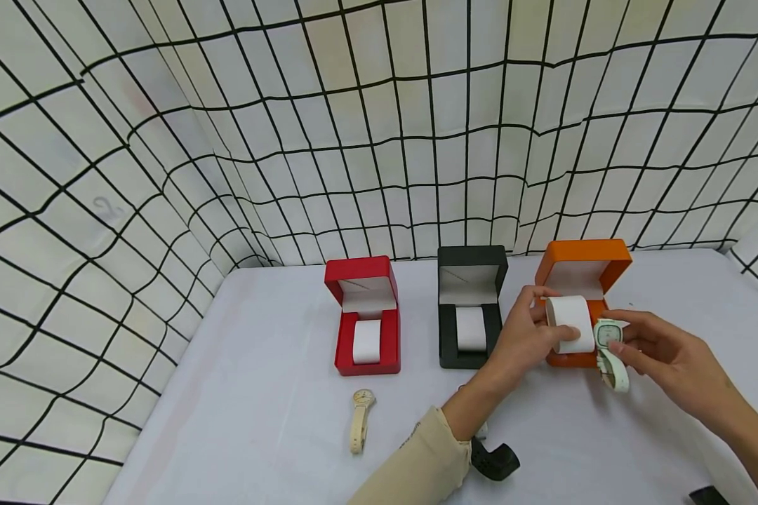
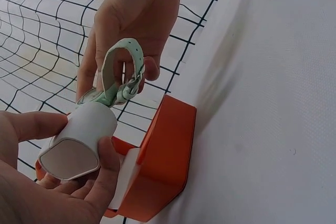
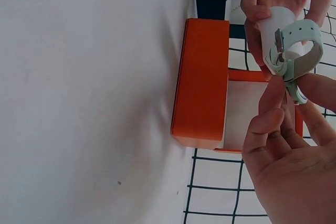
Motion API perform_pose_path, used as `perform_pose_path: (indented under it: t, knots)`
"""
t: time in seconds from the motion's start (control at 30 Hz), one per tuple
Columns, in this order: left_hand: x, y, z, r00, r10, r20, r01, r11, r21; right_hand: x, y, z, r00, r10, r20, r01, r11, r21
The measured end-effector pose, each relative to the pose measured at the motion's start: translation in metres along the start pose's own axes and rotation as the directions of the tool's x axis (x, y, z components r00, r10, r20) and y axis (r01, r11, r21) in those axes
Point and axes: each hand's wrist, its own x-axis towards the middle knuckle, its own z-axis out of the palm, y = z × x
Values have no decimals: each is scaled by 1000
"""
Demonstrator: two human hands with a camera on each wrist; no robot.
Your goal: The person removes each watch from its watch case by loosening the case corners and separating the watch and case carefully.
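Observation:
My left hand (image 1: 530, 330) grips a white watch pillow (image 1: 570, 324) between thumb and fingers, held in front of the open orange watch box (image 1: 581, 259). At the pillow's right end, my right hand (image 1: 666, 354) pinches a pale mint-green wristwatch (image 1: 608, 335) by its case. The watch's buckled strap (image 2: 128, 59) forms a loop, seen in the left wrist view. In the right wrist view the strap loop (image 3: 310, 43) lies against the pillow's end. How far the pillow enters the loop I cannot tell.
A red watch box (image 1: 368, 354) and a black watch box (image 1: 450, 351) stand open, each with a white pillow. A cream wristwatch (image 1: 360, 421) lies before the red box. Near my left sleeve is a black curved object (image 1: 495, 463), partly hidden. Black netting (image 1: 354, 147) surrounds the table.

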Motion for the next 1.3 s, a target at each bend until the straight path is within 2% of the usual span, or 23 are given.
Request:
perform_pose_path:
  t: [0.13,0.33,0.73,0.97,1.17,1.3]
  knots:
    - [0,0,0,1000,7,5,-7,1000,-1,-1,3,1,1000,-14,23,15,999,-34]
    - [0,-2,0,1000,5,6,-5,1000,-6,-4,5,3,998,19,60,-15,998,-63]
    - [1,-3,-2,1000,4,5,-4,1000,9,-7,11,6,991,15,129,-7,998,-58]
    - [0,-3,-2,1000,-1,1,1,1000,1,-8,11,6,970,86,226,-65,993,-98]
    - [0,-4,-1,1000,3,2,-3,1000,-3,-11,13,7,959,67,275,-53,997,-58]
    - [0,-4,-1,1000,-1,0,1,1000,8,-12,15,7,946,89,310,-78,996,-46]
